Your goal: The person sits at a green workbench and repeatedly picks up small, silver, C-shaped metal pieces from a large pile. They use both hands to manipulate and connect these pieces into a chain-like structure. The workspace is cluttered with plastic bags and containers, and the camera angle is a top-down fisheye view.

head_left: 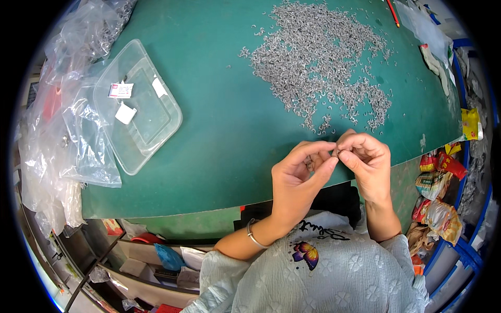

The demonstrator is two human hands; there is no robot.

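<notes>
Above the table's near edge, my left hand (297,180) and my right hand (373,164) meet at the fingertips. Thumb and forefinger of each are pinched together, and whatever tiny thing is between them is too small to make out. A few small grey metal pieces (311,165) show inside the curled fingers of my left hand. Just beyond my hands, a broad heap of small C-shaped grey metal pieces (318,57) spreads over the green tabletop (219,156). Some loose pieces lie scattered at the heap's near edge.
To the left lies a clear plastic tray (175,112) with small paper packets (125,113). Clear plastic bags (94,141) pile along the left edge. A red pencil (393,14) lies far right. Colourful food packages (436,185) sit beside a blue rack at right; a shelf (151,281) stands below left.
</notes>
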